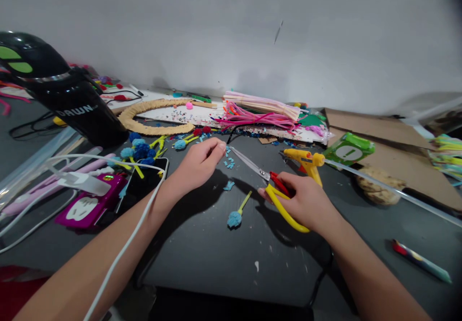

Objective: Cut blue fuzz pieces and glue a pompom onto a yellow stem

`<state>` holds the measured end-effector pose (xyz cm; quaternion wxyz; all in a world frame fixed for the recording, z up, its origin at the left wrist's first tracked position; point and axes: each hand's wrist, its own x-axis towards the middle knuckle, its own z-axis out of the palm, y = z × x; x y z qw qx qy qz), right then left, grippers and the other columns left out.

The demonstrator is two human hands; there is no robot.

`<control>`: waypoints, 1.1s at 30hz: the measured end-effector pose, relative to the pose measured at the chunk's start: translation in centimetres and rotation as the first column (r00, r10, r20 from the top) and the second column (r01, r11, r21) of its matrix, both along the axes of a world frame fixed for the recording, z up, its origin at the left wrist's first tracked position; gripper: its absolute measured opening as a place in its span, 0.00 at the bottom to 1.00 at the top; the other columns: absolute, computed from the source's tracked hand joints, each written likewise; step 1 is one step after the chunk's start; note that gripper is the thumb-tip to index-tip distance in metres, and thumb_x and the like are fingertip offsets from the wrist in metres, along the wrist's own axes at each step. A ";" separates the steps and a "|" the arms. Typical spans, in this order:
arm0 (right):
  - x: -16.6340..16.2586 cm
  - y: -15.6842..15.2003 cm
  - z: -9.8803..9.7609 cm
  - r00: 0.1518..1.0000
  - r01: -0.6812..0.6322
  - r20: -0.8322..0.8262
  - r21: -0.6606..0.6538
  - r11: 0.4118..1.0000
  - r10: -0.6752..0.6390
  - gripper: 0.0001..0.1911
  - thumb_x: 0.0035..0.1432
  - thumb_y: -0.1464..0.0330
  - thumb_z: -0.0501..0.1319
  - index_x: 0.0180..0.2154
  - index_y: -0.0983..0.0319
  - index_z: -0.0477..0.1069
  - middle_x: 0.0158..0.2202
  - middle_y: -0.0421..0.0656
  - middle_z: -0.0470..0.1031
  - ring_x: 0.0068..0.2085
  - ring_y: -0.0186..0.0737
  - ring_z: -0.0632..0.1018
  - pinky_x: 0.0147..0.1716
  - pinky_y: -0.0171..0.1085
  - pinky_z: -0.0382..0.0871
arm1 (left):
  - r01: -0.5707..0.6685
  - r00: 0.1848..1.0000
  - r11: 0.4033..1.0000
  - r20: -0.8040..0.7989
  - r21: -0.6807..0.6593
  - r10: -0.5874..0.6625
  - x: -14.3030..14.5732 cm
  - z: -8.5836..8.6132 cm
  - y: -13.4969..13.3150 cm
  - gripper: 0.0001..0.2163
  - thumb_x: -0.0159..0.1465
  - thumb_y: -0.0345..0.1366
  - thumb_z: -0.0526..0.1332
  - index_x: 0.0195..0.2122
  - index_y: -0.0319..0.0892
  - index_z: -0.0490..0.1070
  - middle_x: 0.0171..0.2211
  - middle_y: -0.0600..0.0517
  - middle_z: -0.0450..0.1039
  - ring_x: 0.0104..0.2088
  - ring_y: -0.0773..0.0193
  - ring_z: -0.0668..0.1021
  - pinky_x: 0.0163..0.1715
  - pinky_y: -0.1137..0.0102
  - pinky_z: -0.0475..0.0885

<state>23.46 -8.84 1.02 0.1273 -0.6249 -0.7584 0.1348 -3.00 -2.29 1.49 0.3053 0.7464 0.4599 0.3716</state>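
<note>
My right hand [301, 198] grips scissors [264, 173] with red and yellow handles, their blades pointing up and left. The blade tips reach the fingertips of my left hand [204, 162], which is closed in a pinch; what it pinches is too small or hidden to name. Below the blades lie small light-blue scraps [228, 163], with another folded scrap [228, 185] nearer me. A light-blue crinkled flower [234, 219] with a yellow-green stem rests on the grey table [202, 263] between my forearms.
A yellow glue gun [306, 160] with a long clear stick stands right, beside a green box [349, 148]. Pink pipe cleaners [258, 114] lie behind. At left are a black bottle [77, 95], blue flowers [140, 148] and a purple box [90, 200]. A white cable [139, 224] crosses my left forearm.
</note>
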 end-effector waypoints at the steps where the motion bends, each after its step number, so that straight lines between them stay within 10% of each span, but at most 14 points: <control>1: 0.0 0.0 0.0 1.000 -0.001 0.003 -0.001 1.000 0.001 0.24 0.55 0.46 0.60 0.24 0.59 0.60 0.19 0.36 0.62 0.23 0.33 0.61 0.23 0.34 0.49 | 0.000 1.000 1.000 -0.001 -0.001 0.000 0.0 0.0 0.0 0.16 0.71 0.43 0.50 0.27 0.42 0.59 0.24 0.56 0.58 0.26 0.68 0.63 0.28 0.71 0.58; 33: 0.0 -0.2 -0.2 0.997 0.016 -0.077 0.002 1.000 -0.016 0.23 0.54 0.48 0.62 0.26 0.58 0.59 0.20 0.36 0.64 0.24 0.35 0.63 0.24 0.34 0.51 | -0.002 1.000 1.000 -0.018 0.000 0.002 0.0 -0.1 0.0 0.16 0.71 0.43 0.49 0.26 0.43 0.57 0.23 0.57 0.57 0.25 0.67 0.62 0.27 0.70 0.58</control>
